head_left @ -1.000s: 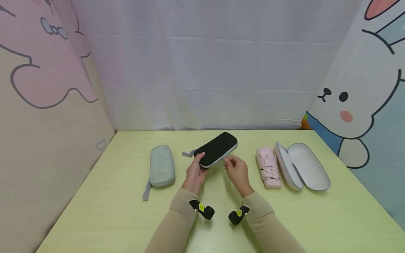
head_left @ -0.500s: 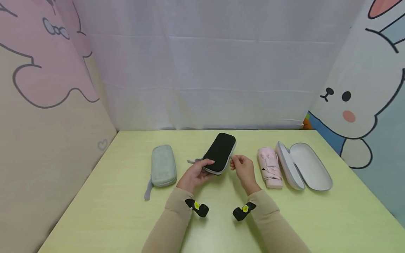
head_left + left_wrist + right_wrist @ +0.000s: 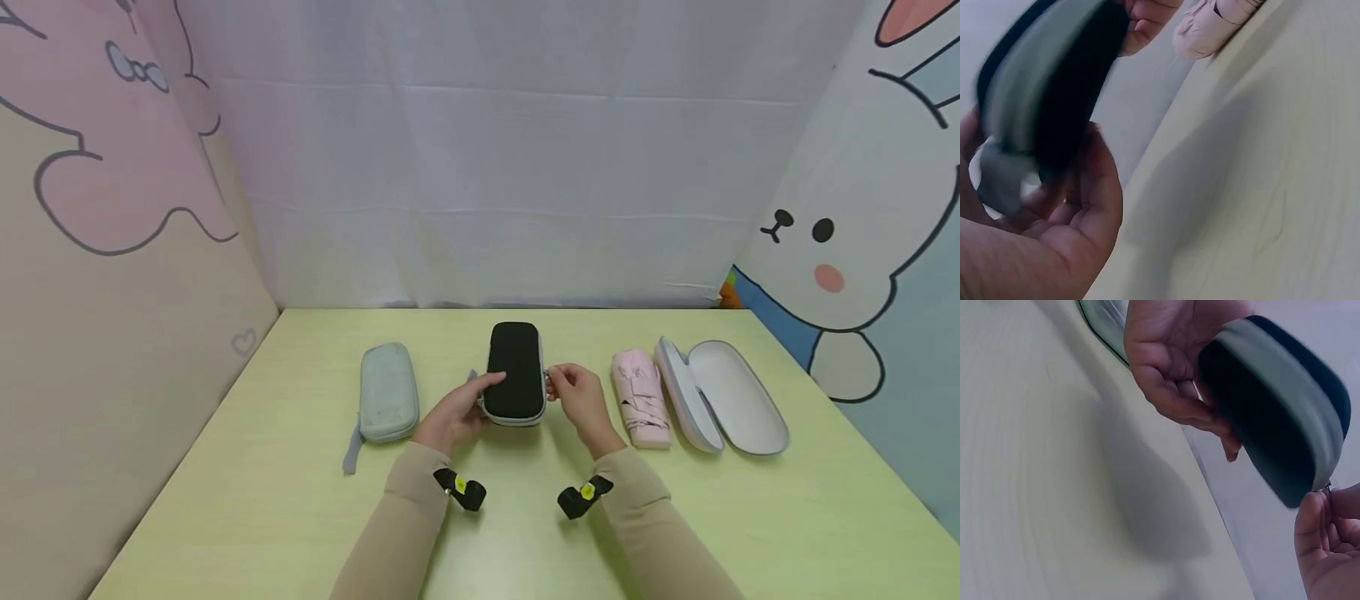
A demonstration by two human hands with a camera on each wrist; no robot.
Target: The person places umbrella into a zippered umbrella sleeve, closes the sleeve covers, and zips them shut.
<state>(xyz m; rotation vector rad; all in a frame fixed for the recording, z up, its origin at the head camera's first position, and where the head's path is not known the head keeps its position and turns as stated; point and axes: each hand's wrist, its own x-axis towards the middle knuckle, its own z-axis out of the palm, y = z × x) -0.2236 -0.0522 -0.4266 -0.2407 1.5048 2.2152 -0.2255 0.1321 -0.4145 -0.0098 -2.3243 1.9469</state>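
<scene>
My left hand (image 3: 456, 414) grips a black zip case (image 3: 514, 367) with a pale grey zip band, thumb on its black face and fingers underneath. The case is raised above the table, with its shadow below. A grey strap (image 3: 1007, 181) sticks out at the left hand's end of the case. At the opposite edge, my right hand (image 3: 583, 404) pinches the small zip pull (image 3: 1327, 485) between thumb and fingers. The right wrist view shows the zip band (image 3: 1288, 387) running along the case's side to that pull, and it looks closed.
A grey-green zip case (image 3: 388, 392) with a strap lies on the left of the table (image 3: 225, 517). To the right lie a folded pink umbrella (image 3: 639, 396) and an open hard glasses case (image 3: 737, 404) with a pale lining. Cloth walls stand behind and beside the table.
The black case has turned from a slant to pointing nearly straight away, and its near end has come down slightly. My right hand has moved right along with the zip pull.
</scene>
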